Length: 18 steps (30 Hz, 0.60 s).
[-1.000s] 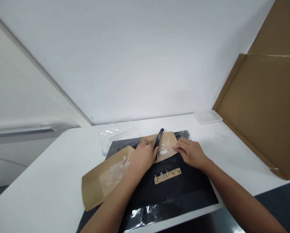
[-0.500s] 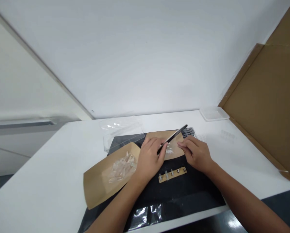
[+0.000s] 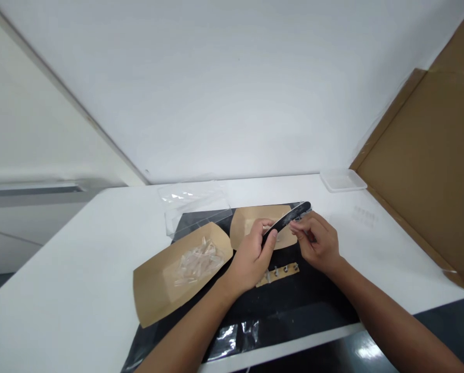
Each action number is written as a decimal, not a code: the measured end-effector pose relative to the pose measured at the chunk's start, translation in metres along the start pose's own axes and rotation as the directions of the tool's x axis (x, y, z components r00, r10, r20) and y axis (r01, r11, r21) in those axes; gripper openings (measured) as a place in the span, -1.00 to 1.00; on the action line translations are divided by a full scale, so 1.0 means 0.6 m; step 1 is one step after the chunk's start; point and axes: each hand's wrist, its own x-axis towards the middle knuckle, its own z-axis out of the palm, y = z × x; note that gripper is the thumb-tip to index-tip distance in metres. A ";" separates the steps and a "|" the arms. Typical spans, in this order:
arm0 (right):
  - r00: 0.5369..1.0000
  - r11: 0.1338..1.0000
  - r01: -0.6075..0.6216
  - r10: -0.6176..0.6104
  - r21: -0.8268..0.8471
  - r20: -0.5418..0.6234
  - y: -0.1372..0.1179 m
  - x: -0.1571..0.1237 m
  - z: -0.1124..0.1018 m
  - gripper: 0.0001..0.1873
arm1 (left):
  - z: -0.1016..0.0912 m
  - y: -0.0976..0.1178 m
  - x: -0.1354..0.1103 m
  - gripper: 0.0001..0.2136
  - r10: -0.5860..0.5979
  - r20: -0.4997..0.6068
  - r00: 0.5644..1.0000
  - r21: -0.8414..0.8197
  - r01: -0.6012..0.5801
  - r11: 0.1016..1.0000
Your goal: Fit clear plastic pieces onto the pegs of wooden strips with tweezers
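Brown paper tray [image 3: 154,295] holds clear plastic bits [image 3: 197,261] on a black mat [image 3: 294,305] mid-worktop [image 3: 100,248]. Beside it, the left hand [image 3: 251,259] pinches a black nail file [image 3: 288,217] over a second tray [image 3: 247,220]. The right hand [image 3: 317,243] curls near the file's far end; touching or not, I cannot tell.

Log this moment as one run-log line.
left hand: holds black file | right hand: fingers at file's far end | below: kraft paper tray
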 end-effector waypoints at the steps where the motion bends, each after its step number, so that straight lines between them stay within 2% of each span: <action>1: 1.000 1.000 -0.010 0.010 -0.015 0.001 -0.001 0.000 0.000 -0.81 | 0.000 -0.001 0.001 -0.73 0.007 0.020 1.000 -0.001 -0.007 1.000; 4: 1.000 0.992 -0.010 0.011 -0.125 0.004 -0.001 -0.002 0.004 -0.85 | 0.002 -0.004 0.004 -0.72 0.050 0.044 0.998 0.032 -0.052 0.998; 10: 0.994 0.933 0.098 -0.076 -0.347 0.077 -0.007 -0.001 0.017 -0.84 | 0.001 -0.002 0.006 -0.74 0.102 -0.041 0.994 0.142 -0.095 0.985; 14: 0.988 0.922 0.137 -0.101 -0.362 0.117 -0.017 0.003 0.022 -0.76 | 0.002 -0.002 0.002 -0.73 0.148 -0.072 0.986 0.238 -0.127 0.963; 18: 0.988 0.918 0.135 -0.095 -0.373 0.123 -0.019 0.003 0.023 -0.75 | 0.008 -0.006 -0.003 -0.76 0.263 -0.127 0.956 0.320 -0.212 0.924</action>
